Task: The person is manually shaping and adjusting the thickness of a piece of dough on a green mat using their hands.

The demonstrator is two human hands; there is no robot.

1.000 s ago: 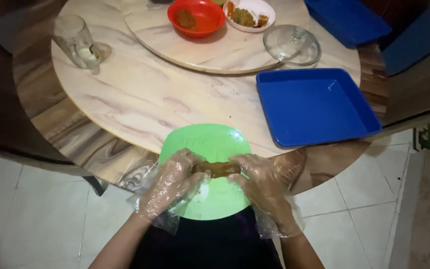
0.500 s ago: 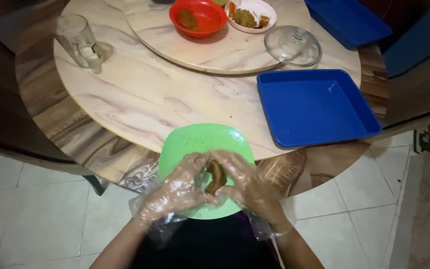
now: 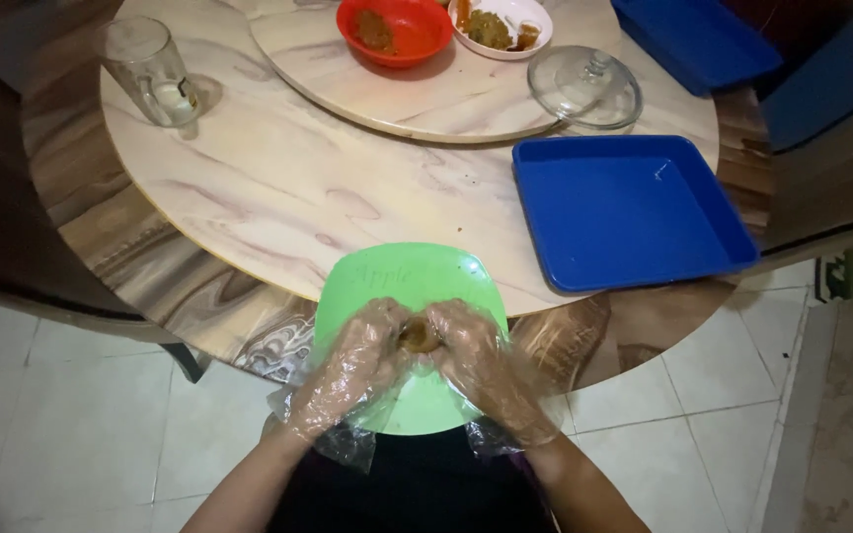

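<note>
Both of my hands wear loose clear plastic gloves and meet over a green square plate at the near edge of the round table. My left hand and my right hand together pinch a small brown lump of food between their fingertips, just above the plate. Most of the lump is hidden by the gloved fingers.
A blue square tray lies to the right. Farther back a round turntable carries a red bowl and a white bowl of food. A glass lid and a glass mug stand on the marble table.
My hands have drawn closer together, and the food, stretched long between them a second ago, is now pressed into a compact lump.
</note>
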